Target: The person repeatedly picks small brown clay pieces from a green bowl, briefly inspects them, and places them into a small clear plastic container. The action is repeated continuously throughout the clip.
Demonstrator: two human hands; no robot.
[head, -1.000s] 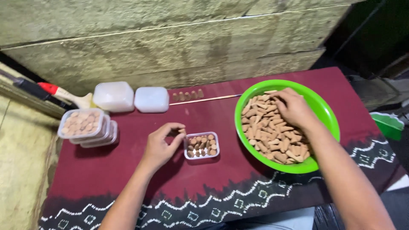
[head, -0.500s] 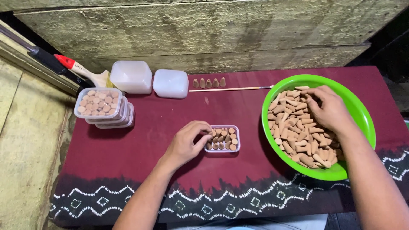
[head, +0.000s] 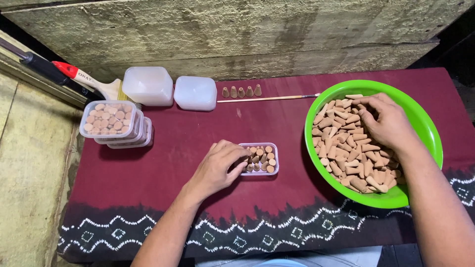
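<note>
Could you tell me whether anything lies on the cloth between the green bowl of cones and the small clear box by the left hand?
Nothing visible does. Between the green bowl and the small clear box lies only bare maroon cloth. The right hand rests on the cones; the left hand touches the box's left side.

Maroon cloth [head: 173, 163] under boxes, bowl [head: 425, 128]

one green bowl [head: 420, 118], four lined-up cones [head: 241, 92], two white lids [head: 170, 89]
</note>
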